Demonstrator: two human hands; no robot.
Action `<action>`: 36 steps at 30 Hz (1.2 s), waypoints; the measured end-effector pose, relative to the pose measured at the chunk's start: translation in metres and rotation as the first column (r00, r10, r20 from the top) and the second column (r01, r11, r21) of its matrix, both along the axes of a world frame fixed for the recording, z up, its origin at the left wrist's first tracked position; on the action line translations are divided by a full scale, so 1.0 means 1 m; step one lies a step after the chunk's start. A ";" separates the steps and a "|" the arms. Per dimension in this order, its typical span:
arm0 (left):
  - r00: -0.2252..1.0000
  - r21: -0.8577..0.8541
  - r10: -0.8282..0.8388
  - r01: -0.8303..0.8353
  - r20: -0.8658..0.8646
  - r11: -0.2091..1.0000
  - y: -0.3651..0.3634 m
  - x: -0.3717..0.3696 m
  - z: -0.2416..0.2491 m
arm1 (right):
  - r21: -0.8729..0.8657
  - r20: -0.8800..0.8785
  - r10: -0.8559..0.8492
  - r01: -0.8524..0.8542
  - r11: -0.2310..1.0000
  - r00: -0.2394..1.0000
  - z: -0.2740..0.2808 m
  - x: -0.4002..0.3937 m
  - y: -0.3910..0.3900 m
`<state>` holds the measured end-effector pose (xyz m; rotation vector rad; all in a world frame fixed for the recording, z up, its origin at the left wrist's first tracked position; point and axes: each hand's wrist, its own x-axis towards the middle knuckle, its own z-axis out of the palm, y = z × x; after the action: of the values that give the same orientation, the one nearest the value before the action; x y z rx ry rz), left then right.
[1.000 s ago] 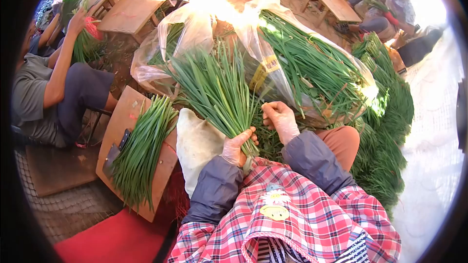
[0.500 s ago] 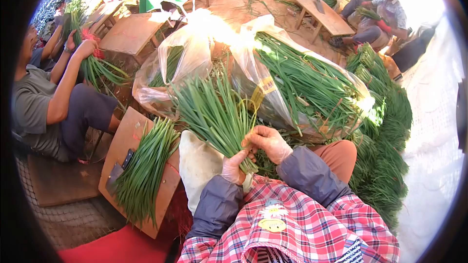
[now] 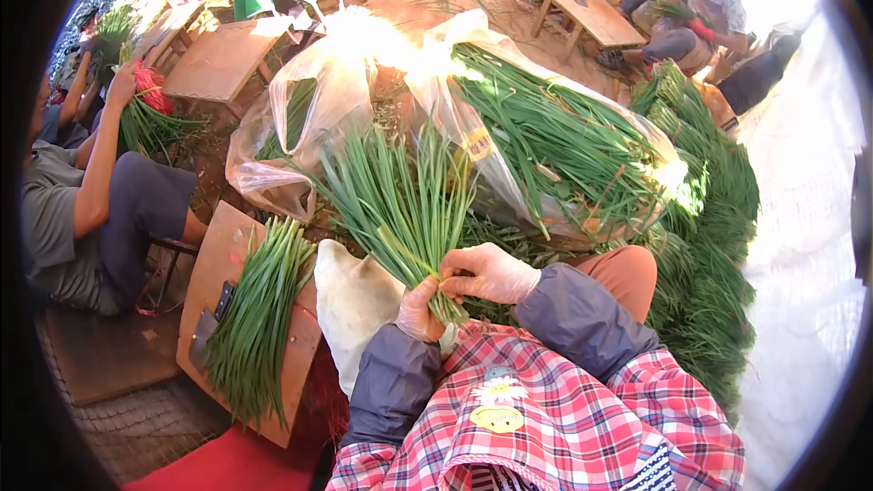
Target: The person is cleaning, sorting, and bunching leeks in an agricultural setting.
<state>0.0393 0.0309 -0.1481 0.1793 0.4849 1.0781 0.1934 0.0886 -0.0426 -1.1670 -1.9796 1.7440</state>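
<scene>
A bunch of garlic chives (image 3: 396, 195) fans up and away from me, its pale cut ends low near my apron. My left hand (image 3: 420, 309), in a thin clear glove, is closed around the base of this bunch. Beside it, my right hand (image 3: 486, 273), gloved the same way, pinches at the bunch's lower right side. A yellowish leaf (image 3: 400, 250) slants across the stems down to the right fingertips. To the left, a pile of chives (image 3: 259, 318) lies on a wooden board (image 3: 300, 345), partly over a knife (image 3: 209, 327).
Ahead lies an open plastic bag (image 3: 496, 159) full of loose chives. Stacked chive bundles (image 3: 709, 245) line my right side. A white cloth bundle (image 3: 355, 309) is by my left forearm. A person (image 3: 100, 209) sits at left holding chives; another person (image 3: 700, 18) sits far right.
My right hand has shifted slightly left across the bunch. The yellowish leaf, earlier hanging on the right side, now crosses the stems. The person at left has raised their hands; my view has shifted slightly.
</scene>
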 end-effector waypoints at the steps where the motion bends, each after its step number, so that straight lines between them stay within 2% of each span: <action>1: 1.000 -0.008 -0.023 0.023 0.022 1.000 0.001 -0.001 0.004 | 0.262 0.055 0.016 -0.030 0.965 0.998 -0.004 -0.001 -0.003; 2: 0.998 -0.016 -0.046 0.047 0.044 0.999 0.001 -0.001 0.010 | 0.379 0.050 0.033 -0.049 0.924 0.998 -0.005 -0.003 -0.007; 3: 0.996 -0.116 0.000 0.010 0.090 0.993 0.004 0.002 0.020 | 0.493 0.047 0.051 -0.068 0.867 0.998 -0.004 -0.006 -0.011; 4: 0.996 -0.142 0.013 0.000 0.093 0.990 0.006 0.001 0.011 | 0.601 0.047 0.072 -0.086 0.795 0.996 -0.004 -0.007 -0.015; 5: 0.995 -0.168 0.027 -0.011 0.094 0.986 0.009 -0.002 -0.004 | 0.579 0.135 0.078 -0.142 0.802 0.988 -0.007 -0.008 -0.020; 6: 0.995 -0.198 0.041 -0.021 0.096 0.980 0.009 -0.003 -0.012 | 0.451 0.021 0.143 -0.137 0.882 0.989 -0.003 -0.006 -0.029; 7: 0.987 -0.175 0.021 0.007 0.156 0.985 0.009 -0.004 0.011 | 0.332 -0.040 0.200 -0.176 0.927 0.979 0.001 -0.005 -0.039; 8: 0.992 -0.164 0.099 -0.086 0.072 0.983 0.011 -0.003 0.015 | 0.212 -0.107 0.250 -0.224 0.951 0.962 0.007 -0.001 -0.046; 9: 0.992 -0.140 0.100 -0.089 0.074 0.986 0.010 -0.004 0.022 | 0.101 -0.039 0.300 -0.295 0.950 0.953 0.012 0.009 -0.046; 10: 0.992 -0.110 0.101 -0.092 0.077 0.990 0.011 -0.005 0.028 | -0.125 0.042 0.250 -0.243 0.962 0.967 0.006 0.025 -0.046; 12: 0.991 -0.068 0.133 -0.130 0.034 0.989 0.011 -0.004 0.025 | -0.001 0.310 0.086 -0.090 0.996 0.947 -0.019 0.060 -0.032; 14: 0.993 -0.036 0.112 -0.113 -0.021 0.993 0.007 -0.001 0.025 | 0.257 0.590 -0.228 0.087 0.963 0.774 -0.033 0.071 -0.019; 15: 0.995 -0.017 0.089 -0.090 -0.054 0.996 0.007 0.000 0.027 | 0.016 0.257 -0.301 0.308 0.951 0.918 -0.053 0.073 -0.011; 16: 0.994 0.003 0.069 -0.069 -0.090 0.998 0.007 0.001 0.028 | -0.210 0.041 -0.383 0.383 0.900 0.923 -0.042 0.060 -0.005; 17: 0.990 -0.013 0.055 -0.057 -0.127 0.998 0.007 0.003 0.023 | -0.355 -0.050 -0.458 0.412 0.839 0.888 -0.029 0.046 -0.002; 18: 0.990 0.049 0.070 -0.064 -0.119 0.997 0.006 0.005 0.025 | -0.495 -0.131 -0.532 0.410 0.766 0.836 -0.020 0.032 0.000; 20: 0.980 0.070 0.074 -0.062 -0.184 0.996 0.006 0.007 0.030 | -0.472 -0.146 -0.574 0.453 0.756 0.806 -0.025 0.011 0.000; 21: 0.980 0.074 0.087 -0.075 -0.178 0.994 0.006 0.007 0.029 | -0.545 -0.155 -0.631 0.467 0.696 0.760 -0.016 0.003 -0.002; 25: 0.981 0.030 0.134 -0.131 -0.140 0.991 0.009 0.006 0.024 | -0.506 -0.247 -0.749 0.577 0.641 0.615 -0.026 -0.007 -0.014; 28: 0.989 -0.039 0.135 -0.137 -0.065 0.990 0.010 0.000 0.012 | -0.390 -0.340 -0.666 0.545 0.742 0.664 -0.040 0.003 -0.028; 29: 0.991 -0.038 0.129 -0.130 -0.032 0.991 0.011 -0.003 0.008 | -0.318 -0.393 -0.571 0.476 0.820 0.721 -0.036 0.010 -0.032; 30: 0.992 -0.036 0.125 -0.125 0.004 0.992 0.012 -0.004 0.007 | -0.328 -0.355 -0.551 0.451 0.830 0.755 -0.036 0.015 -0.036; 31: 0.985 -0.086 0.171 -0.172 -0.023 0.981 0.012 -0.001 0.020 | -0.376 -0.332 -0.560 0.438 0.817 0.759 -0.036 0.020 -0.040; 32: 0.983 -0.067 0.177 -0.180 -0.047 0.981 0.011 -0.002 0.025 | -0.422 -0.308 -0.571 0.428 0.799 0.761 -0.033 0.022 -0.043; 34: 0.981 -0.033 0.175 -0.178 -0.086 0.983 0.010 0.000 0.031 | -0.497 -0.233 -0.648 0.484 0.720 0.725 -0.016 0.025 -0.043; 36: 0.988 -0.051 0.139 -0.142 -0.067 0.988 0.012 0.000 0.006 | -0.549 -0.290 -0.732 0.520 0.655 0.616 -0.021 0.030 -0.036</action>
<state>0.0389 0.0427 -0.1424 0.1316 0.5912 1.1980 0.2235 0.0525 -0.0640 -1.1819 -0.7348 1.8171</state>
